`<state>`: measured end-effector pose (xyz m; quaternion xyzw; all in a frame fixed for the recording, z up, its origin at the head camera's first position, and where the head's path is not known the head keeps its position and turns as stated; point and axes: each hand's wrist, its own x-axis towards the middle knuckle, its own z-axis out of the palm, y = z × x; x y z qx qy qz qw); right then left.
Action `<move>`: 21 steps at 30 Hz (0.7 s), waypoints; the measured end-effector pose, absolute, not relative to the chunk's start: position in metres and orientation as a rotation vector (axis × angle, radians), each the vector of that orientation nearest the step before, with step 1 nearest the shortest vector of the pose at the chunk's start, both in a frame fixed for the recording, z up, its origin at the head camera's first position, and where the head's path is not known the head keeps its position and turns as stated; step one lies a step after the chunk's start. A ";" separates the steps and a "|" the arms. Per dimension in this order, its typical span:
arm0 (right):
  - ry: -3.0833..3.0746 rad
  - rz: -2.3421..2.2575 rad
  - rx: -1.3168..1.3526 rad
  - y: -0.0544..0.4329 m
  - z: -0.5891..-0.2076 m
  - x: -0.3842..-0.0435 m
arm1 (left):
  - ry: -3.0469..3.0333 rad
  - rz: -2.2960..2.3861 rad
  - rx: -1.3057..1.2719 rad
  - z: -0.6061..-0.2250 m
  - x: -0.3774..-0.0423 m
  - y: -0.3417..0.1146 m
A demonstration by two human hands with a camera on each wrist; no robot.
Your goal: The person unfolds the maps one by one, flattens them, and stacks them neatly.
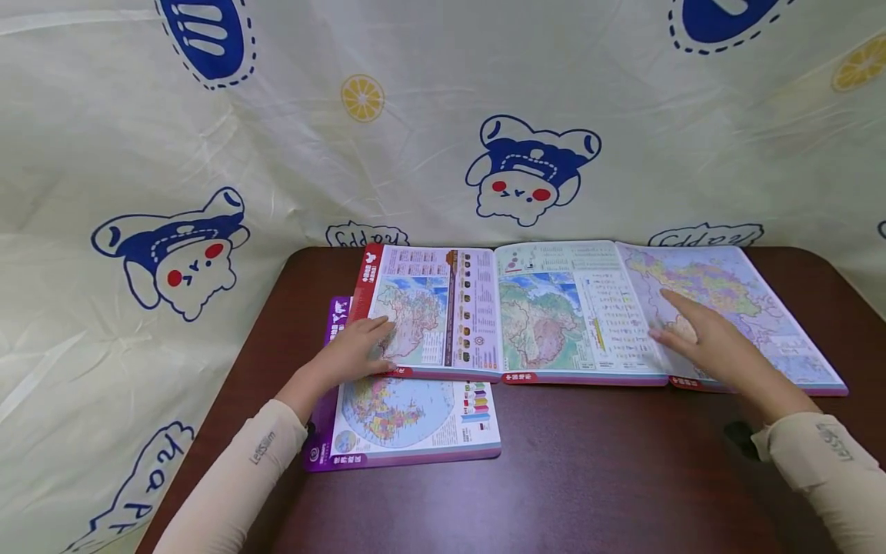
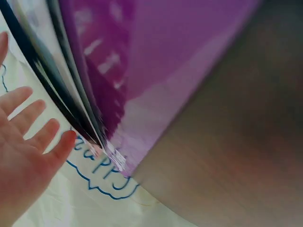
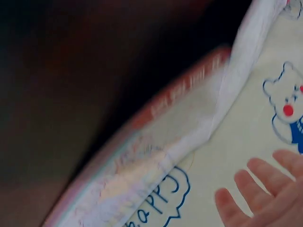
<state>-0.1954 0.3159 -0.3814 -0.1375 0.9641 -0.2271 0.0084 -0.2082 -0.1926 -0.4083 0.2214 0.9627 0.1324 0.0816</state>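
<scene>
Pale sleeves (image 1: pixel 228 485) flank the purple map (image 1: pixel 401 419); overlapping its far side lies the unfolded map (image 1: pixel 588 319), left hand (image 1: pixel 353 352) and right hand (image 1: pixel 713 345) over it, fingers loosely extended (uneven pulling could crease it).

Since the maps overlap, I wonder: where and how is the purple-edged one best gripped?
Probably pinch the purple-edged map by its near right corner, coming from the near side: that corner lies uncovered, while the far part sits beneath the unfolded red-edged map.

Wears long cream sleeves (image 1: pixel 223 481) with small grey letters (image 1: pixel 263 448) on both, and a little black thing (image 1: pixel 742 440) by each cuff (image 1: pixel 285 418).
</scene>
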 end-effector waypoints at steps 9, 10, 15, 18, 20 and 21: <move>2.870 -0.573 -0.685 0.302 -0.404 -0.181 | 2.814 0.325 0.722 -0.409 -0.196 -0.190; 2.860 -0.569 -0.687 0.302 -0.405 -0.181 | 2.809 0.324 0.717 -0.409 -0.196 -0.190; 2.828 -0.566 -0.694 0.301 -0.409 -0.180 | 2.793 0.335 0.718 -0.410 -0.196 -0.191; 2.831 -0.554 -0.697 0.301 -0.409 -0.181 | 2.787 0.326 0.716 -0.410 -0.197 -0.190; 2.838 -0.539 -0.690 0.301 -0.409 -0.180 | 2.780 0.327 0.728 -0.409 -0.198 -0.190; 2.838 -0.530 -0.684 0.301 -0.409 -0.180 | 2.777 0.328 0.731 -0.409 -0.199 -0.190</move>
